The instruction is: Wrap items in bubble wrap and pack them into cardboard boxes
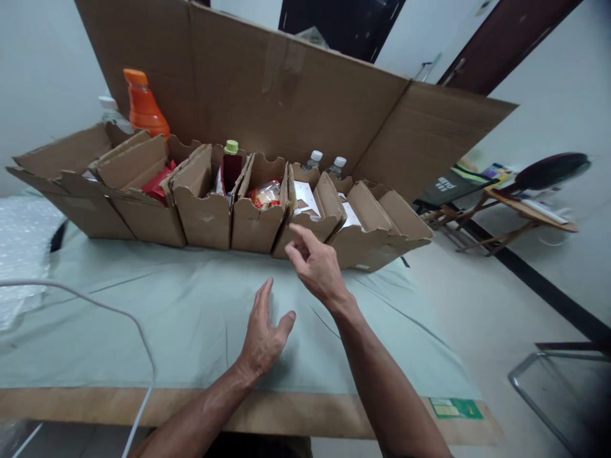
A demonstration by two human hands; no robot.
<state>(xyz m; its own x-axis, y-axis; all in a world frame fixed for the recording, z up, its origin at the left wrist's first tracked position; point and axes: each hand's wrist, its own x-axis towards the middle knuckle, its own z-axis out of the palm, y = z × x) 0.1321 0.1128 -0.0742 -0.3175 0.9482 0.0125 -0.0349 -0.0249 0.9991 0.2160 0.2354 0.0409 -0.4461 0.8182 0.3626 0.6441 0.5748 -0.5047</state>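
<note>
A row of open cardboard bins stands across the far side of the table on a pale green cloth. My right hand hovers just in front of the bin holding white packets, its fingers loosely curled and holding nothing. My left hand floats over the cloth nearer to me, fingers straight and thumb apart, empty. Other bins hold a dark red bottle with a green cap, a clear snack bag and red packets.
A tall cardboard sheet leans behind the bins. An orange bottle rises at the back left, two clear bottles behind the middle. A white cable crosses the cloth at left. Bubble wrap lies far left; a folding chair stands right.
</note>
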